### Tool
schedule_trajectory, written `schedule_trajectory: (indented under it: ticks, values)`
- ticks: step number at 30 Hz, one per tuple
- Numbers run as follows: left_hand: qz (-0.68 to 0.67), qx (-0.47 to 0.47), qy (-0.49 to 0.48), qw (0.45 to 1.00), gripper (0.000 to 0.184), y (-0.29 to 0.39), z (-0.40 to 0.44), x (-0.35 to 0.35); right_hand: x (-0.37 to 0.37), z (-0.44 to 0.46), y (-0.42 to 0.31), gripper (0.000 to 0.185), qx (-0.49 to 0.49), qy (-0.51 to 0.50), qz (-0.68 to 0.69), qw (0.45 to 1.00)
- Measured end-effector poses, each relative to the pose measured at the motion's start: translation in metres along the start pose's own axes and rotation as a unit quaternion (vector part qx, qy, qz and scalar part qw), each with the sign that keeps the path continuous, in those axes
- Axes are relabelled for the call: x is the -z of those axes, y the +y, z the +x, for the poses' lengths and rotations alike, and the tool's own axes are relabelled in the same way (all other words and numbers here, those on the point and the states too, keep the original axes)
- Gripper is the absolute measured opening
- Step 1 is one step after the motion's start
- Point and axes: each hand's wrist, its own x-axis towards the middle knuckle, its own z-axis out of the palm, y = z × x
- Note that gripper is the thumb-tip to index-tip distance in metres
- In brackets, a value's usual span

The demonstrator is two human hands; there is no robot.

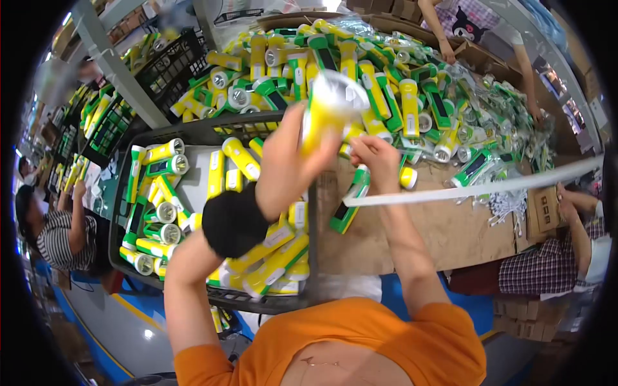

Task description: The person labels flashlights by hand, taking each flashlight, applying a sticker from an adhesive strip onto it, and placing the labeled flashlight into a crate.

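Filling a big chunk of our view is one brown worktable [412, 248], with one huge pile [409, 106] across its far side, honestly more yellow, green and white flashlights than we can count. We've got at least three other people around: a person in stripes [61, 235] on the left, a person in plaid [541, 267] on the right, and a person reaching in [476, 19] at the far right. One black crate [314, 251] sits to our left, well over a dozen flashlights heaped inside at all angles. One long white strip [476, 190] crosses in front of our right wrist. Our left hand [293, 151], wearing one black wristband [235, 225], has one raised flashlight [328, 112] up in front of the pile, fingers wrapped round its body: yellow barrel, wide white head, pretty blurry. Our right hand [376, 161] has its fingers curled in, just above one slanted green flashlight [341, 215] with a dark panel; can't tell if they're gripping anything.
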Motion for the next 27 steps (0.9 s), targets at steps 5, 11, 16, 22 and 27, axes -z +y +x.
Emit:
schedule_trajectory:
  ticks: [5, 11, 16, 22, 27]
  values:
    - [-0.372, 0.398, -0.181, 0.819, 0.027, -0.118, 0.108, -0.111, 0.099, -0.035, 0.020, 0.015, -0.006, -0.037, -0.111, 0.993]
    - [-0.062, 0.085, -0.089, 0.991, 0.047, -0.162, 0.166, -0.192, 0.129, -0.050, 0.039, 0.021, -0.083, -0.162, -0.155, 0.971]
    - [-0.177, 0.046, -0.004, 0.983, 0.037, -0.128, 0.102, -0.057, 0.083, -0.052, 0.032, 0.023, -0.018, -0.223, -0.198, 0.954]
    - [0.493, 0.157, -0.051, 0.854, 0.021, -0.145, -0.052, 0.240, 0.108, -0.014, 0.110, 0.025, 0.127, -0.231, -0.243, 0.934]
    - [0.488, 0.297, -0.305, 0.762, 0.052, -0.166, -0.144, 0.365, 0.087, -0.005, 0.093, 0.033, 0.085, -0.203, -0.279, 0.935]
